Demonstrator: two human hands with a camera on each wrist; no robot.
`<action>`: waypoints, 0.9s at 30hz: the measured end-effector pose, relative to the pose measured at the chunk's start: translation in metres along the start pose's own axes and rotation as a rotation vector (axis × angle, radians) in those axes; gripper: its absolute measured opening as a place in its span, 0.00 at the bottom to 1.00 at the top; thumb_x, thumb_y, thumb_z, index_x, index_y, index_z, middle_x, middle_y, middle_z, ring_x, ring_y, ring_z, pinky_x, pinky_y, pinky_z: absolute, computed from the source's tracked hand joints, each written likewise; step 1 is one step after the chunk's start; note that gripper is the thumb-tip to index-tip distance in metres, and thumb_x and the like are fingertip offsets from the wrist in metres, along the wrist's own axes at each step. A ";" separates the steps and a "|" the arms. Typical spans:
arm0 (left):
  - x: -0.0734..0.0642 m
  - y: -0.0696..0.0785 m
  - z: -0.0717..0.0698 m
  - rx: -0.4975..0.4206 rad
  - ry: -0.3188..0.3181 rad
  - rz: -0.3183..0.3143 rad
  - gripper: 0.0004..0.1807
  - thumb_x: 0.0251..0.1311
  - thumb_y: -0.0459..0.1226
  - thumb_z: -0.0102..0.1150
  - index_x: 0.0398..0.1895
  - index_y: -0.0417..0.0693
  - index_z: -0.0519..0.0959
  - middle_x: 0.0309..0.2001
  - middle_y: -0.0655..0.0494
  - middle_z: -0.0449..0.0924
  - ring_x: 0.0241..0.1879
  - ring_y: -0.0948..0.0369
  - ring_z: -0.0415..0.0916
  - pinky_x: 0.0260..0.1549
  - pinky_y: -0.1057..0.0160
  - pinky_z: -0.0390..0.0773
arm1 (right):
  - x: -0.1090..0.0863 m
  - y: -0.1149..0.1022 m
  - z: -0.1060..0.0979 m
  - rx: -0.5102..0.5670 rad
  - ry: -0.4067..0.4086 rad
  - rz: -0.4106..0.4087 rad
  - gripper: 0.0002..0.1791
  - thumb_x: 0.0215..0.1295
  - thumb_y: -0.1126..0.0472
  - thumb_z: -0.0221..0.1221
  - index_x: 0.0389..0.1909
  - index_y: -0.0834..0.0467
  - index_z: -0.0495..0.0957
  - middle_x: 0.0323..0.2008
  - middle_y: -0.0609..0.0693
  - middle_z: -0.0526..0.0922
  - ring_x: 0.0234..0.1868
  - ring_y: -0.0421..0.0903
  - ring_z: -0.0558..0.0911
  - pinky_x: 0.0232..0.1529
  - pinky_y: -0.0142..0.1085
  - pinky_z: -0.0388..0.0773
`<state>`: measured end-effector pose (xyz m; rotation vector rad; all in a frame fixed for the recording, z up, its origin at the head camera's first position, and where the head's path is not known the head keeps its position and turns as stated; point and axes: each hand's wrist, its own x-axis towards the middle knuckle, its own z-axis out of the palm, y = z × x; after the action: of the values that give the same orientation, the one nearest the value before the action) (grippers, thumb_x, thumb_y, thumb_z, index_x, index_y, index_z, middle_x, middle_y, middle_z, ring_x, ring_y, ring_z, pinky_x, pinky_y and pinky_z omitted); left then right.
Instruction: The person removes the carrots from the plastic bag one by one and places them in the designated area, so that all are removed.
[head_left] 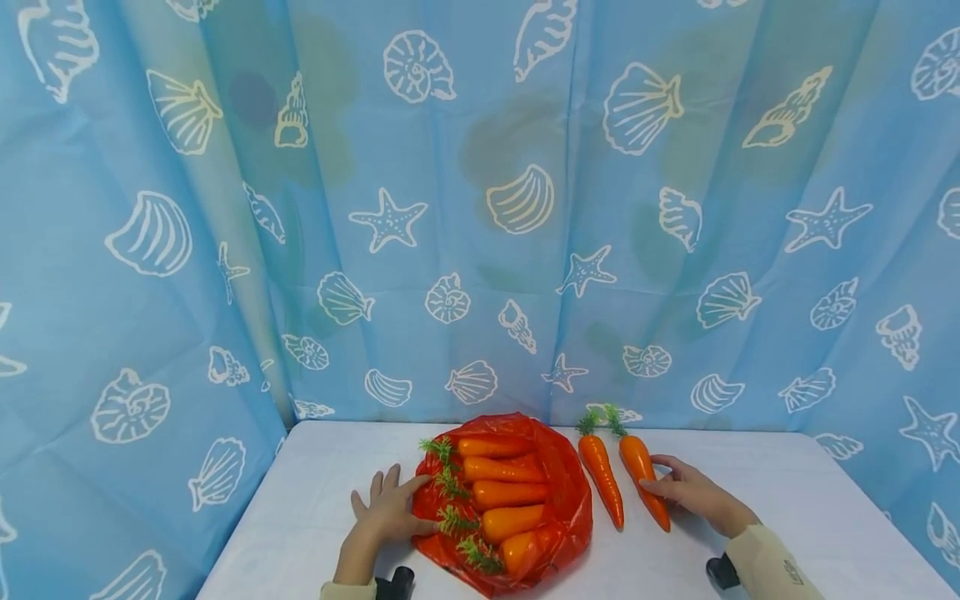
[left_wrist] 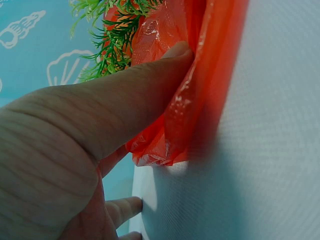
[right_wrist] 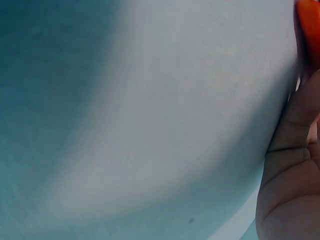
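Observation:
A red plastic bag (head_left: 576,487) lies with its mouth turned back, and several orange carrots (head_left: 510,493) with green tops lie in a row inside it. My left hand (head_left: 390,510) holds the bag's left rim between thumb and index finger, the other fingers spread over the table. In the left wrist view the thumb (left_wrist: 135,95) presses into the folds of red plastic. To the right of the bag, my right hand (head_left: 697,493) grips a carrot (head_left: 637,462) at its middle, thumb on top and fingers along the far side. Another carrot (head_left: 600,479) lies between that one and the bag.
The white table (head_left: 315,467) ends at the back against a blue curtain (head_left: 465,250) printed with white shells and starfish. More of the curtain hangs along the left and right sides.

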<state>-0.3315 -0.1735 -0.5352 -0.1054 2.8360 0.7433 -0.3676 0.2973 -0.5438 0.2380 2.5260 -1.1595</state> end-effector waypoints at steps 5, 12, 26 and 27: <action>-0.001 0.000 0.001 0.008 0.009 0.000 0.43 0.30 0.55 0.73 0.58 0.60 0.72 0.69 0.39 0.52 0.68 0.36 0.39 0.56 0.25 0.28 | -0.001 -0.001 0.000 -0.005 0.004 0.008 0.53 0.46 0.34 0.62 0.67 0.59 0.53 0.43 0.55 0.76 0.36 0.47 0.75 0.42 0.43 0.78; -0.001 0.001 0.000 -0.003 0.012 -0.002 0.43 0.30 0.54 0.74 0.58 0.60 0.72 0.69 0.39 0.52 0.68 0.36 0.39 0.56 0.25 0.28 | -0.001 -0.001 0.000 -0.005 0.005 0.008 0.54 0.45 0.33 0.63 0.67 0.58 0.54 0.43 0.55 0.76 0.36 0.47 0.75 0.43 0.44 0.78; -0.002 0.002 0.000 -0.003 0.012 -0.006 0.43 0.30 0.53 0.74 0.58 0.59 0.72 0.69 0.38 0.52 0.68 0.35 0.38 0.56 0.25 0.27 | -0.001 -0.002 0.002 -0.015 0.012 0.010 0.54 0.45 0.33 0.63 0.66 0.60 0.54 0.39 0.55 0.75 0.35 0.47 0.74 0.40 0.42 0.77; -0.002 0.002 0.000 -0.005 0.013 -0.006 0.43 0.30 0.53 0.74 0.58 0.59 0.72 0.69 0.38 0.52 0.68 0.35 0.38 0.56 0.25 0.27 | -0.001 -0.002 0.001 -0.016 0.013 0.012 0.55 0.44 0.33 0.63 0.66 0.60 0.54 0.39 0.55 0.76 0.35 0.47 0.74 0.41 0.43 0.78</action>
<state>-0.3298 -0.1723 -0.5339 -0.1194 2.8448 0.7508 -0.3673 0.2950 -0.5432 0.2567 2.5411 -1.1368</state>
